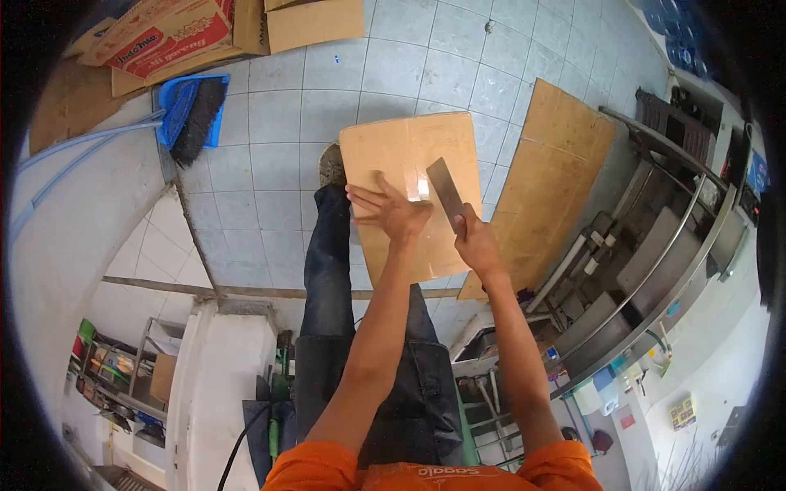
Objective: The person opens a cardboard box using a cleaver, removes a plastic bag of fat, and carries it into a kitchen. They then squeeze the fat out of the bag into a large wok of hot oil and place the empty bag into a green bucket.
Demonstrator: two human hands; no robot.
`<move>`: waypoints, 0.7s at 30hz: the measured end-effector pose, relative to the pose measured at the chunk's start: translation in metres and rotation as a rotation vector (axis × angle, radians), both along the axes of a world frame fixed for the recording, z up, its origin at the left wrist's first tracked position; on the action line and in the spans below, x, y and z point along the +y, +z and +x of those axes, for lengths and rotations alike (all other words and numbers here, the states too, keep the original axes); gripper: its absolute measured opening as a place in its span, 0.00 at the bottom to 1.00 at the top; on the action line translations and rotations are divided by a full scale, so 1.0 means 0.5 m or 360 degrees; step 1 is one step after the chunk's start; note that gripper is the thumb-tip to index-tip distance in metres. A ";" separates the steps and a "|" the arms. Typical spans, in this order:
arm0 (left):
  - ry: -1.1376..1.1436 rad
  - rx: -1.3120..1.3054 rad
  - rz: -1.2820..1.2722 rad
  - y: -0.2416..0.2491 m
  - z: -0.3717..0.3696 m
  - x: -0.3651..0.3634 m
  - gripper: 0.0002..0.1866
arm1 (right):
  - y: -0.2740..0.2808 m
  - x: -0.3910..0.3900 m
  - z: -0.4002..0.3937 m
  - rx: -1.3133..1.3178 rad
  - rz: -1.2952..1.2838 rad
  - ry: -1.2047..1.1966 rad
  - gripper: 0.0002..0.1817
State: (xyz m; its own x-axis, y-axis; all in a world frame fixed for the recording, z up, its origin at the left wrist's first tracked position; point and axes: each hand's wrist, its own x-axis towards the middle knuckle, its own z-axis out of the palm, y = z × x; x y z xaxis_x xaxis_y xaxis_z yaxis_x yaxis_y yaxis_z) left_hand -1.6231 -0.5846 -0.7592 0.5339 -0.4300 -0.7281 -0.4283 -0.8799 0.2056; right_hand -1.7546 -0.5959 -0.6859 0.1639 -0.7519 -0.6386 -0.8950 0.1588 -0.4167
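A closed brown cardboard box point(385, 147) with clear tape down its middle stands upright in front of my legs. My left hand point(399, 217) rests over its left side, fingers spread and thumb pointing right. In my right hand point(476, 237) is a wide-bladed knife point(444, 190), its grey blade slanting up and left over the right part of the box. The fingers wrapped round the knife hide its handle. A shoe point(332, 166) shows just left of the box.
A flat cardboard sheet point(565, 139) lies on the tiled floor point(278, 114) to the right, beside a metal rack point(655, 254). At the upper left are a blue dustpan with a dark brush point(196, 114) and printed cardboard boxes point(164, 41). Blue bottles point(675, 37) stand at the upper right.
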 end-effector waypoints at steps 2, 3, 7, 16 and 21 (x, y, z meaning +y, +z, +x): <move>-0.0112 -0.0068 0.0024 -0.007 -0.010 -0.004 0.61 | -0.004 0.001 0.005 0.0080 0.0003 0.0028 0.09; -0.0104 -0.0063 0.0035 -0.009 -0.017 -0.004 0.61 | -0.004 0.006 0.007 0.0143 0.0085 0.0024 0.09; -0.0193 -0.0108 0.0003 -0.007 -0.020 -0.005 0.54 | -0.003 0.000 0.009 0.0132 0.0120 0.0071 0.09; -0.0287 -0.0148 -0.0057 -0.006 -0.020 0.024 0.49 | -0.003 -0.069 0.049 -0.0057 0.0030 0.0059 0.13; -0.0324 -0.0109 0.0057 0.002 -0.013 0.015 0.52 | -0.035 -0.123 0.111 -0.0100 0.0174 -0.0019 0.12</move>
State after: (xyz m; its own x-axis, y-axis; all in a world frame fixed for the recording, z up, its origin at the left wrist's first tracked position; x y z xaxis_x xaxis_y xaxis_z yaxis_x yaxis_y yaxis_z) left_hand -1.6297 -0.5771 -0.7584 0.4871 -0.5087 -0.7099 -0.6100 -0.7799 0.1404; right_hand -1.6988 -0.6574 -0.7035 0.1975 -0.6805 -0.7057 -0.8656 0.2168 -0.4514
